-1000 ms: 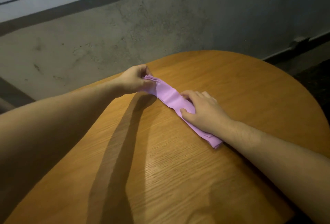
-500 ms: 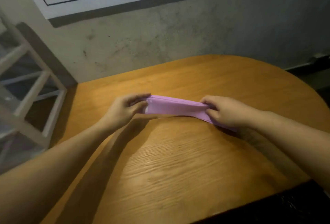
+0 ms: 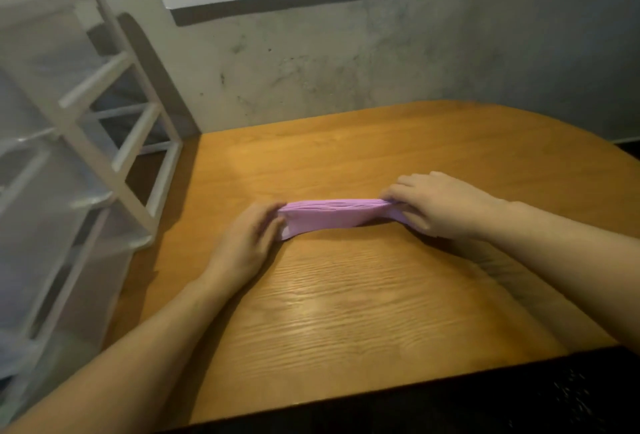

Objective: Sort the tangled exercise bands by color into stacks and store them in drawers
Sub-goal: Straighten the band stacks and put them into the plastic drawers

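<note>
A: Why does the person hold the purple bands (image 3: 332, 213) at both ends like that?

B: It looks like a folded stack, several layers showing along the top edge. The left hand (image 3: 247, 243) grips one end with its fingers (image 3: 268, 217) curled round it, and the right hand (image 3: 440, 203) pinches the other end, fingers clamped on the rubber. Holding both ends keeps the layers lined up, I'd judge.

A: Is the stack lying on the bench (image 3: 346, 295)?

B: Only partly, by the look of it. The middle arches up a little with a shadow under it, so it seems lifted just off the wood, while the right end droops under the right hand towards the bench.

A: So where does it go?

B: Probably into the drawer unit (image 3: 86, 163), the white frame with clear drawers that stands just beside the bench's left edge. The stack sits near the middle of the bench, between the hands, so a carry to the left seems next.

A: Any other colours about?

B: None that I can see on the bench.
</note>
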